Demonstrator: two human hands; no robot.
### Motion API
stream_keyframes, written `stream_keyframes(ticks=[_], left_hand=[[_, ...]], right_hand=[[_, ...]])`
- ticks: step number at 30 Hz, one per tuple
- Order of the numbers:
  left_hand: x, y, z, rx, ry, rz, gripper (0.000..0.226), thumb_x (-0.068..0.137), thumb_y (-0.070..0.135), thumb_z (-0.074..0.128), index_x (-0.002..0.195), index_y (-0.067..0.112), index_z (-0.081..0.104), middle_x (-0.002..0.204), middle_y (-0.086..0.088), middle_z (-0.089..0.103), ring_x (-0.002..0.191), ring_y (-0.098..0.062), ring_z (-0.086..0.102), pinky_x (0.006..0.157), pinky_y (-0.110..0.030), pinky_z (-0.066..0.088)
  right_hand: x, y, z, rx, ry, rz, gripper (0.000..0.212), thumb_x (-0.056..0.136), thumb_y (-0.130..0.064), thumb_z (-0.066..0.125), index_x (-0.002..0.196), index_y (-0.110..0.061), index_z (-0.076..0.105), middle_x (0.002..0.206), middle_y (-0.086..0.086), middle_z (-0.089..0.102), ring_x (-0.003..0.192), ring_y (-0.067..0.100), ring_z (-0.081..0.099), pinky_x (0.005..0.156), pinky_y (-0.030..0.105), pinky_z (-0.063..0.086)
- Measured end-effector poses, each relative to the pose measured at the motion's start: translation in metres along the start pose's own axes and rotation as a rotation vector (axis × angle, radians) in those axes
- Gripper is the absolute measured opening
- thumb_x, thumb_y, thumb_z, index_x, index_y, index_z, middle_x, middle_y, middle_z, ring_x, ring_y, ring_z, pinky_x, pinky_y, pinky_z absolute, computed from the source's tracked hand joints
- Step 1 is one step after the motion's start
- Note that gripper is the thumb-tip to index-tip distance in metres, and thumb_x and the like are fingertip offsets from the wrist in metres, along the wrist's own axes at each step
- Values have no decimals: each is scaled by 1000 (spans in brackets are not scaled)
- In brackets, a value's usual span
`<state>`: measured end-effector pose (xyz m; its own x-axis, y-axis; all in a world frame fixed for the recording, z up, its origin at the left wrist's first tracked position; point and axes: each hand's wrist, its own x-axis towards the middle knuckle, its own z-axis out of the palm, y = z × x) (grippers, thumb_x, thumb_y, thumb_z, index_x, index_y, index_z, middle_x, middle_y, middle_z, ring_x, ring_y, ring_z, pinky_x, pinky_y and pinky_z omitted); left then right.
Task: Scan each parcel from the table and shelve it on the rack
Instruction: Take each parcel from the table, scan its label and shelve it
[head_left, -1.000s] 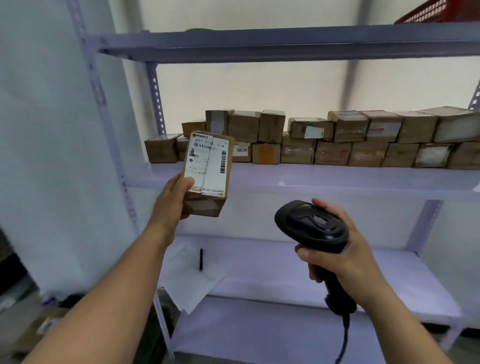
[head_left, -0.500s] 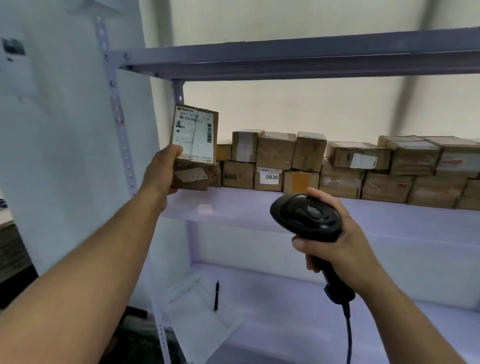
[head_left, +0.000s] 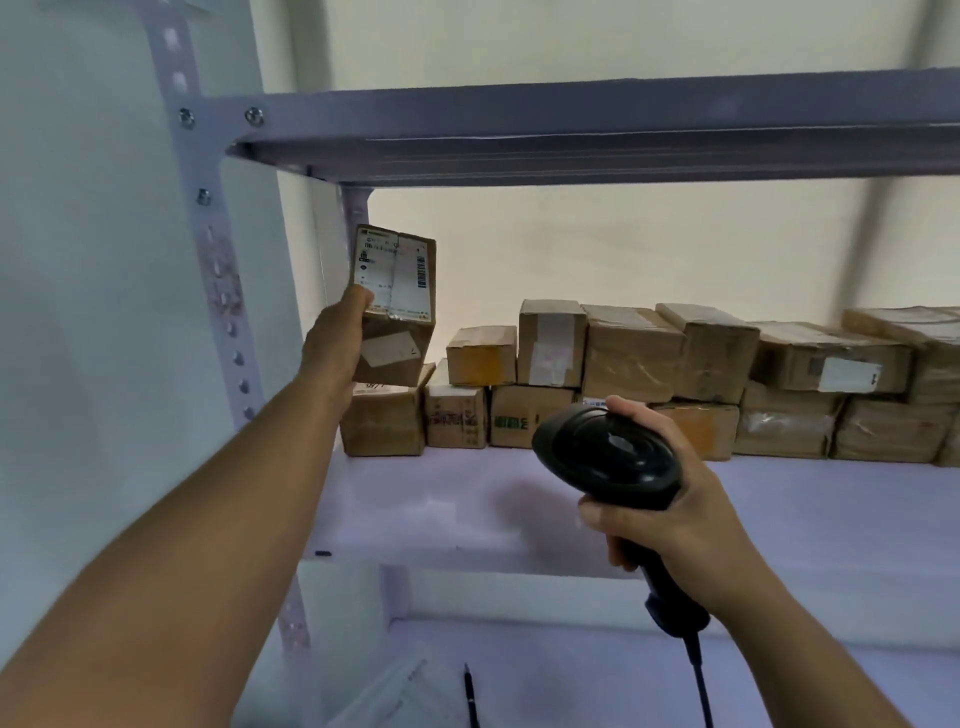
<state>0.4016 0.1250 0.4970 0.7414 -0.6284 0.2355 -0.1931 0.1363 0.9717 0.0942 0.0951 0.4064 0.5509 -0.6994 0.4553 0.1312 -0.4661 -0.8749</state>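
One parcel (head_left: 396, 312) in closed left grip (head_left: 335, 353); scanner (head_left: 608, 457) in closed right grip (head_left: 680, 519).

The left hand (head_left: 332, 349) is lifting the parcel (head_left: 396, 312) higher and further into the rack (head_left: 571, 127), bringing it just above the leftmost box (head_left: 382, 423) of the stacked row.

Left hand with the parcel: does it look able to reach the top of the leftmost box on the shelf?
Probably yes. The left hand holds the parcel just above the leftmost box, nothing visible between them, and the shelf overhead sits well clear.
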Motion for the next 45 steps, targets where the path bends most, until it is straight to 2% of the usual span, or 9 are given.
stream_keyframes(ticks=[8,13,20,25,29,34,38,42,45], left_hand=[[67,-33,7,108,-67,-155,61,94,64,26,126,19,53,108,-13,64,98,-28,61,78,-34,50],[77,-41,11,250,77,144,46,104,44,25,140,20,41,136,-9,51,118,-30,52,85,-35,44],[79,-50,9,105,-107,135,73,82,49,70,144,28,37,121,1,49,103,-18,54,81,-32,50],[80,-58,16,3,-156,111,62,82,38,74,134,24,44,109,1,58,90,-11,58,68,-27,49],[82,-69,18,-14,-150,100,61,83,41,73,134,24,45,117,-4,60,102,-19,60,83,-36,52],[76,-77,14,82,-96,147,80,77,52,72,144,29,34,131,-1,54,121,-26,53,101,-48,46],[54,-87,6,311,61,252,89,79,48,74,150,25,25,153,-9,31,139,-30,30,110,-47,32],[33,-103,0,602,110,105,102,74,59,74,153,27,16,161,-12,7,148,-33,7,118,-52,16],[29,-110,5,706,78,45,110,66,70,73,151,26,19,161,-13,3,148,-35,5,117,-57,16]], right_hand=[[19,14,17,-44,79,23,85,71,12,78,130,-43,52,106,-19,64,54,31,63,51,36,57],[22,15,21,-53,94,38,86,70,12,78,132,-41,51,106,-19,65,53,30,63,51,35,56],[24,13,25,-45,107,42,85,71,14,77,130,-42,53,109,-15,65,51,30,61,51,36,56],[23,11,25,-56,123,29,85,71,14,77,129,-43,53,108,-17,65,51,30,61,50,36,56],[20,10,26,-56,143,41,85,70,14,77,128,-44,53,114,-6,63,52,29,62,50,33,55],[12,9,22,-77,164,33,85,71,12,77,127,-48,54,112,-8,64,51,29,61,50,35,54],[2,8,19,-96,143,63,86,72,12,77,133,-42,49,117,0,62,52,27,61,51,32,54],[-1,6,18,-107,109,64,85,72,13,77,133,-40,50,117,4,62,51,27,61,51,32,54],[1,7,19,-88,107,57,84,71,14,76,131,-40,52,113,1,64,50,28,61,49,32,54]])
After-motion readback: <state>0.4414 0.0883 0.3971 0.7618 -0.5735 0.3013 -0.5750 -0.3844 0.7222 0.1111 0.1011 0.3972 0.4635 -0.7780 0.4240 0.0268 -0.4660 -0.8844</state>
